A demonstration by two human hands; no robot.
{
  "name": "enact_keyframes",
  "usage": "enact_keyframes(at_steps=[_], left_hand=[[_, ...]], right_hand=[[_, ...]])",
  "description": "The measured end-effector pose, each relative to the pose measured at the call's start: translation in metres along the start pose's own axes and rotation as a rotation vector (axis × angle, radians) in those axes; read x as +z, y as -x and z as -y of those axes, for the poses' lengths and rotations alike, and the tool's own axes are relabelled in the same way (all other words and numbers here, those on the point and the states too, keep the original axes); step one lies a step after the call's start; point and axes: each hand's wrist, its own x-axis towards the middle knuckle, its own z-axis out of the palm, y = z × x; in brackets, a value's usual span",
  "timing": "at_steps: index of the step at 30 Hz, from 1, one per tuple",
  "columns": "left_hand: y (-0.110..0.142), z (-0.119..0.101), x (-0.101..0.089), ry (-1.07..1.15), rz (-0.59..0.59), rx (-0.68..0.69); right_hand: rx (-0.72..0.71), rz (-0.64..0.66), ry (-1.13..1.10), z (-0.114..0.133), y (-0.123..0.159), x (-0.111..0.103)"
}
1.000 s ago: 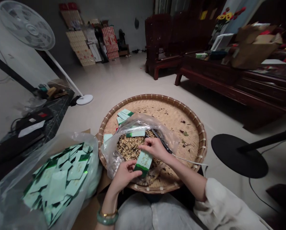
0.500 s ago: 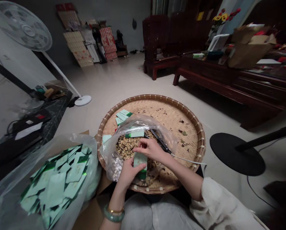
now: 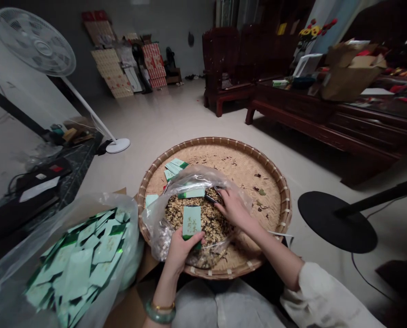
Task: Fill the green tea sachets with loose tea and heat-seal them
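My left hand (image 3: 183, 246) holds a pale green packet (image 3: 191, 219) upright by its lower end, thumb across the front. Gold characters show on its face. My right hand (image 3: 232, 207) is closed around a black corded tong-like tool (image 3: 210, 198), mostly hidden under the fingers. Beneath both hands, a clear plastic bag (image 3: 198, 172) lies open, with loose dried tea-like flakes (image 3: 176, 207) inside. More green packets (image 3: 191, 192) lie on the flakes at the bag's far side.
The bag rests in a round woven bamboo tray (image 3: 220, 150) with dark leaf scraps. Several packets (image 3: 176, 165) lie at its left. A large plastic bag (image 3: 128, 214) full of packets stands left. A black round base (image 3: 336, 222) is at right, a white fan (image 3: 41, 48) far left.
My right hand has left the packet and moved right and slightly away onto the black tool. My left hand keeps the packet, now a little further left with its front in full view.
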Motion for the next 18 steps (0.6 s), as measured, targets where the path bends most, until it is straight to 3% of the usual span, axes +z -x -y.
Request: enact_keyframes(at_steps=[3,6,9,12,15,18], left_hand=[[0.002,-0.001,0.001,0.102,-0.029,-0.030],[0.004,-0.002,0.003,0.159,-0.048,-0.039],[0.004,-0.001,0.001,0.156,-0.058,-0.035],[0.004,-0.001,-0.001,0.132,-0.063,-0.047],[0.004,-0.001,-0.002,0.096,-0.056,-0.043],[0.004,-0.001,0.001,0.054,-0.028,-0.018]], right_hand=[[0.060,0.153,0.264,-0.010,0.001,0.009],[0.097,0.230,0.286,-0.011,-0.004,0.015],[0.111,0.256,0.143,-0.012,-0.010,0.008],[0.094,0.305,-0.071,-0.015,-0.010,-0.014],[0.089,0.429,-0.354,-0.013,-0.003,-0.041],[0.064,0.599,-0.488,-0.002,0.003,-0.060]])
